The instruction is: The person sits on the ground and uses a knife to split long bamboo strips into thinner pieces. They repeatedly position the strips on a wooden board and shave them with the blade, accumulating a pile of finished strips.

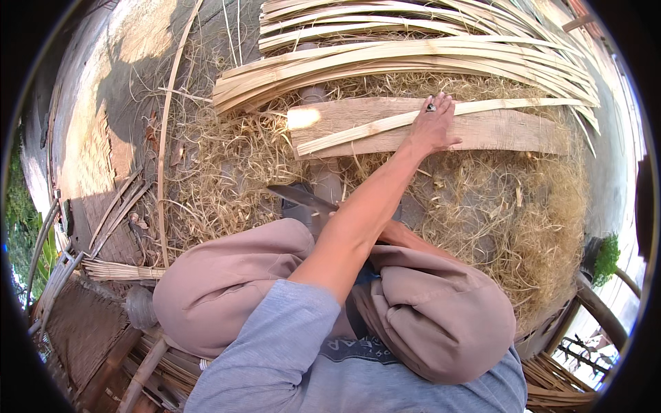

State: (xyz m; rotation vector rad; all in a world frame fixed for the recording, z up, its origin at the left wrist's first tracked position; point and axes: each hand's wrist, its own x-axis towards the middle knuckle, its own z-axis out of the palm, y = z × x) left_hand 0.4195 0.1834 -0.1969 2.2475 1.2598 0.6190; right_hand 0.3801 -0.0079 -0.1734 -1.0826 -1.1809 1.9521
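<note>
My left arm reaches across to the right, and my left hand [433,126] lies palm down with fingers stretched over a pale bamboo strip [372,129]. A ring shows on one finger. Beneath the strip is a flat wooden board [509,132]. Below my left forearm, my right hand [391,232] is mostly hidden and closed around a knife. The knife's dark, broad blade [303,197] points left, between my knees and the board; its handle is largely covered by my arm.
Bundled split bamboo strips [385,58] lie beyond the board. Curly bamboo shavings [227,168] cover the ground around it. A long thin strip [167,117] lies on the left. More sticks [124,270] sit beside my left knee, near a rough wooden plank [103,206].
</note>
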